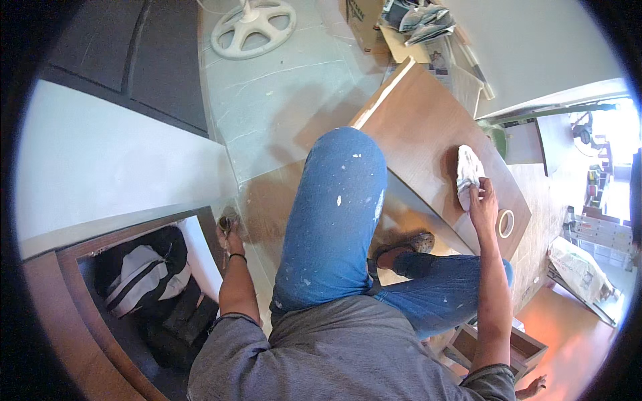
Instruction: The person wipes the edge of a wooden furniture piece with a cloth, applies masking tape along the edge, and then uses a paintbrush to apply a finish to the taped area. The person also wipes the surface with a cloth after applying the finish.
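Observation:
My right hand (483, 200) is closed on a crumpled white cloth (468, 170), which rests on a brown wooden board (428, 127). The board lies slanted beside my knee, and its far left edge is pale and unfinished. Near my right wrist, a roll of cream tape (506, 223) sits on the board. Low on the left, close to the wall, my left hand (229, 239) has its fingers around a small round thing with a dark top (225, 222). What kind of thing it is, I cannot make out.
An open brown drawer or cabinet (67, 281) holding a grey-and-black bag (144, 277) is at my left. A white wheel-shaped stand base (254, 30) stands ahead. Cardboard and newspapers (421, 27) lie at the far right. Another person's hand (531, 387) shows at lower right, by a wooden box (528, 351).

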`<state>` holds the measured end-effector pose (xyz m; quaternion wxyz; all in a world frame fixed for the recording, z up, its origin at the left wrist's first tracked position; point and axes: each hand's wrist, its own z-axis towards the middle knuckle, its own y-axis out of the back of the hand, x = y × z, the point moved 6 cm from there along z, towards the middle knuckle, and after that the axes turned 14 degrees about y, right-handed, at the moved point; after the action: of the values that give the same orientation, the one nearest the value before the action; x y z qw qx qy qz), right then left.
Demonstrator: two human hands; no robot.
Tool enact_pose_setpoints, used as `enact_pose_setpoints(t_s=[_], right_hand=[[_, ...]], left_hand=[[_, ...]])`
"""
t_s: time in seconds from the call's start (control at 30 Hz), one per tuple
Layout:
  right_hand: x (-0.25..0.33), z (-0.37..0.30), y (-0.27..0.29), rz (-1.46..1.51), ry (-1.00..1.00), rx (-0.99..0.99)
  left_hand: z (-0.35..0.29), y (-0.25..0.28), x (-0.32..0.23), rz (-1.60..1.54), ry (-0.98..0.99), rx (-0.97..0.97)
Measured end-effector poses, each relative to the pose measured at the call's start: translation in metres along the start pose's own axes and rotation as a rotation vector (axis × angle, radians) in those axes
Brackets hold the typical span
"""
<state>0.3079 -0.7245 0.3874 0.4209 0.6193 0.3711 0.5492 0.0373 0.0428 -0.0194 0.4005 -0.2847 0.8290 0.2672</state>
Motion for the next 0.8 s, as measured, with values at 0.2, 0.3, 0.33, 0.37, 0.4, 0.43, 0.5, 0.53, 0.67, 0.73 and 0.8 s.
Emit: enact_pose_setpoints(t_s=[0.2, 0.3, 0.33, 0.37, 0.4, 0.43, 0.5, 0.53, 0.67, 0.73, 0.8], right_hand=[[-0.017, 0.001, 0.019, 0.548, 0.066, -0.237], [-0.010, 0.003, 0.021, 0.837, -0.045, -0.312], [0.024, 0.005, 0.030, 0.940, -0.010, -0.345], [0.034, 0.005, 0.042, 0.947, 0.029, -0.274], [0.055, 0.007, 0.047, 1.053, 0.003, -0.281], [0.081, 0.011, 0.052, 1.168, -0.016, -0.276], [0.111, 0.020, 0.062, 1.309, 0.039, -0.240], [0.130, 0.027, 0.062, 1.394, 0.072, -0.204], [0.222, 0.049, 0.085, 1.081, 0.353, -0.045], [0.283, 0.058, 0.084, 0.895, 0.543, 0.003], [0.337, 0.064, 0.074, 0.802, 0.811, 0.018]], left_hand=[[-0.059, -0.012, -0.024, 0.075, 0.290, -0.208], [-0.085, -0.027, 0.013, -0.065, 0.549, -0.013], [-0.107, -0.056, 0.001, 0.054, 0.562, 0.075], [-0.139, -0.096, -0.036, 0.181, 0.556, 0.178], [-0.174, -0.128, -0.083, 0.306, 0.530, 0.262], [-0.163, -0.145, -0.098, 0.241, 0.328, 0.349], [-0.180, -0.198, -0.185, 0.249, 0.008, 0.406], [-0.208, -0.221, -0.268, 0.337, -0.116, 0.322], [-0.290, -0.305, -0.456, -0.118, -0.582, 0.742], [-0.330, -0.337, -0.511, -0.268, -0.624, 0.877], [-0.333, -0.364, -0.535, -0.307, -0.557, 0.983]])
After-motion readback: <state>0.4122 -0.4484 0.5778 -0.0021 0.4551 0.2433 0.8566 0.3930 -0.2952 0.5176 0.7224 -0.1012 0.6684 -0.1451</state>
